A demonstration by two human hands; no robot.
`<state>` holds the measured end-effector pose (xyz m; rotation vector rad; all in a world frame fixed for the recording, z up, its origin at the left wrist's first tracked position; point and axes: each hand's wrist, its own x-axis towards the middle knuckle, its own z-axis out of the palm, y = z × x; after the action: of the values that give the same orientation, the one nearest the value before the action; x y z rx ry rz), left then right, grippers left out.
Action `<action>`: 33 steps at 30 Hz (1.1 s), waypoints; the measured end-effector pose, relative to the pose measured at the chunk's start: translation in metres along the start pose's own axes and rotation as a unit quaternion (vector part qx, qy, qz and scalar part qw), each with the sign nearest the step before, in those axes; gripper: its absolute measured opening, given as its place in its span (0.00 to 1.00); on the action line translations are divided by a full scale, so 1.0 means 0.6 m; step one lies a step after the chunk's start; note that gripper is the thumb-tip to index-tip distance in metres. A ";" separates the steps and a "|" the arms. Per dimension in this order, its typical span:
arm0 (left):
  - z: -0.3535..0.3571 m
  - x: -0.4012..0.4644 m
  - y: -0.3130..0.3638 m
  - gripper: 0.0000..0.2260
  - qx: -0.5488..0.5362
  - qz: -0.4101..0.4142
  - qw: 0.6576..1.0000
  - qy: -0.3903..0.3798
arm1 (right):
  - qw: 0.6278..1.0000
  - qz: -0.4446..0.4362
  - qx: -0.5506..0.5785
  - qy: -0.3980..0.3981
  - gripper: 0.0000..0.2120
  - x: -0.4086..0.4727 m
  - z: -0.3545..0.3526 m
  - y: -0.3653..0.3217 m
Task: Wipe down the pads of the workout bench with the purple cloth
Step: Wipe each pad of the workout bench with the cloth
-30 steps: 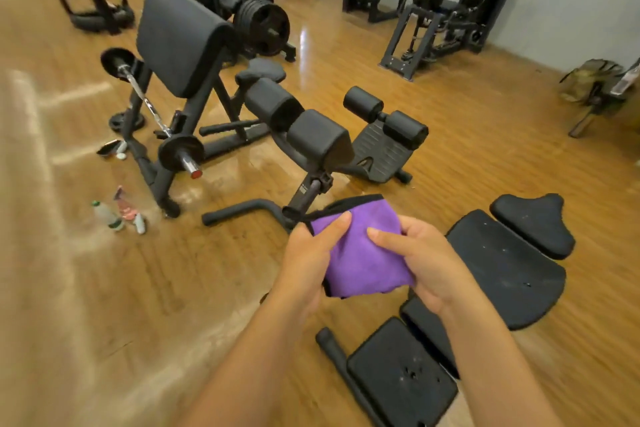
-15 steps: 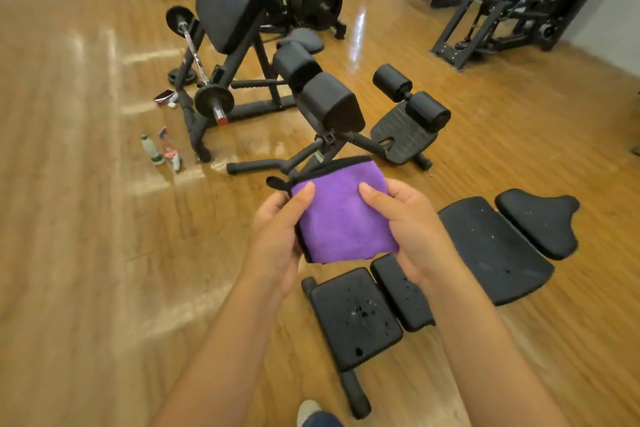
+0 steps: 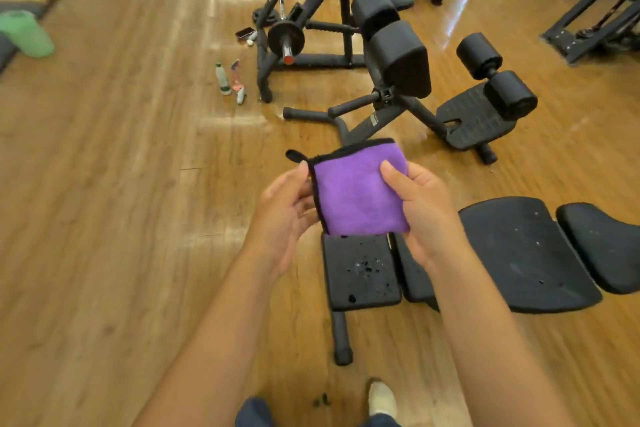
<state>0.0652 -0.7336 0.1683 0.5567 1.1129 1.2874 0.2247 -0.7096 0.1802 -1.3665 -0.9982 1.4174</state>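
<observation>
**Item: folded purple cloth, held over bench pads — wiping not yet begun**

Presently held in the air: one purple cloth [image 3: 360, 191], folded to a compact square, black-edged, with a small black loop at its upper left corner. It hangs just above and apart from the pads, not touching any of them.

Right hand [image 3: 420, 210]: fingers closed around the cloth's right edge, thumb laid across its face. This hand carries most of the grip.

Left hand [image 3: 284, 210]: fingers half curled, thumb tip at the cloth's left border near the loop; whether it pinches or merely steadies cannot be told.

Workout bench, directly below the hands, long axis running left to right across the view:
- small square pad [image 3: 360, 270], nearest, straight under the cloth, speckled with pale marks and a dark spot;
- narrow pad [image 3: 410, 274], partly hidden by the right wrist;
- large back pad [image 3: 523, 256], to the right, faintly specked;
- end pad [image 3: 602, 246], farthest right.

Judgement: the move ahead is a short drop onto the square pad, then strokes rightward along the bench; the right hand is better placed.

Surroundings: wooden floor [image 3: 121, 218]; a second padded machine [image 3: 398, 55] beyond; a bottle [image 3: 222, 78] on the floor to the left.
</observation>
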 end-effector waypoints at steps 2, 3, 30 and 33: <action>0.006 0.009 -0.048 0.08 0.034 -0.003 0.997 0.069 | 1.000 0.011 -0.004 0.000 0.10 0.022 -0.048 0.025; 0.008 0.015 -0.076 0.07 0.044 0.001 0.993 0.106 | 1.000 0.021 -0.003 -0.008 0.11 0.036 -0.073 0.041; -0.182 0.361 -0.732 0.23 0.551 0.066 0.821 0.135 | 0.770 -0.255 -0.572 -0.124 0.20 0.343 -0.120 0.763; -0.182 0.358 -0.737 0.24 0.541 0.082 0.826 0.134 | 0.748 -0.259 -0.596 -0.131 0.29 0.339 -0.126 0.754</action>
<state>0.1542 -0.6705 -0.3231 1.3530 2.0648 0.7658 0.2717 -0.6380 -0.3144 -1.4837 -2.4972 0.4257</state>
